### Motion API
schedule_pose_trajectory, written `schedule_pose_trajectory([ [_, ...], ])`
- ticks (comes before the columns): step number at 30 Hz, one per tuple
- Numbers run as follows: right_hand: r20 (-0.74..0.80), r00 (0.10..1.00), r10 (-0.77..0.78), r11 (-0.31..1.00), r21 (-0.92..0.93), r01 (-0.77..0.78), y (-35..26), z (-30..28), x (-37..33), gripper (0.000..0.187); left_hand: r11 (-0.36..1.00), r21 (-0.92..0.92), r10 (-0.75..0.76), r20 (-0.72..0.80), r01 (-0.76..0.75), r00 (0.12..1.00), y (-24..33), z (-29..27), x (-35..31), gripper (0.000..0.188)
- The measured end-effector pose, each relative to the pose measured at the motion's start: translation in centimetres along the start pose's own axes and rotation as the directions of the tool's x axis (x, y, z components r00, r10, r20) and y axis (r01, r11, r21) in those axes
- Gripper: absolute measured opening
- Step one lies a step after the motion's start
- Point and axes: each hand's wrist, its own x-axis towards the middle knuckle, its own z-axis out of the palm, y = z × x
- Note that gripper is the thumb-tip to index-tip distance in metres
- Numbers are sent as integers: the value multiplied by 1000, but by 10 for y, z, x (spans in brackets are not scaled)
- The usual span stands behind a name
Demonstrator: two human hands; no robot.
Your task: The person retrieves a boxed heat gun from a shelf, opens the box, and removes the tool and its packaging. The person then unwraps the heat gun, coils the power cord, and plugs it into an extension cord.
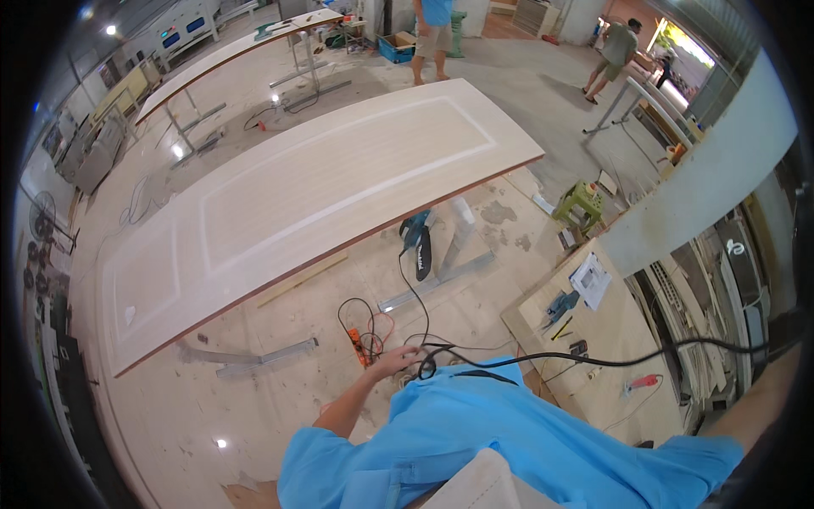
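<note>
My left hand (395, 361) is in front of my blue shirt, its fingers closed at a loop of black cable (585, 362). The cable stretches from there across my body to the right rim. My right forearm (767, 394) reaches out that way; the hand itself is lost beyond the dark edge. Another strand runs from the loop up to a blue power sander with a black dust bag (424, 254), hanging by the near edge of a large pale door panel (339, 182). On the floor beyond my left hand lies an orange power strip (358, 346) among wires.
Metal stand feet (267, 357) spread under the panel. At right, a wooden bench (623, 339) bears a blue tool (560, 305), papers (591, 282) and a red-handled tool (642, 383). Beyond are a green stool (579, 205), another panel table (229, 55), a standing person (434, 38) and a walking person (617, 55).
</note>
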Motion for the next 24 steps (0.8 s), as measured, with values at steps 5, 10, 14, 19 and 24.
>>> schedule_pose_trajectory([
  [5,-94,993,68,962,-258,-90,29,-60,10,31,956,-267,214,343,-124,915,96,66,83,37],
  [10,-153,981,119,854,-489,-180,55,-114,22,33,926,-364,179,178,-104,968,117,65,84,37],
  [14,-152,976,157,713,-666,-219,83,-122,35,35,560,-770,193,-236,-305,952,140,37,70,54],
  [19,101,917,385,691,-691,-214,145,-29,4,36,400,-864,172,-258,-307,951,171,-22,68,63],
  [24,538,516,667,728,-320,-607,206,102,-171,38,472,-822,110,-305,-320,946,188,-36,42,56],
])
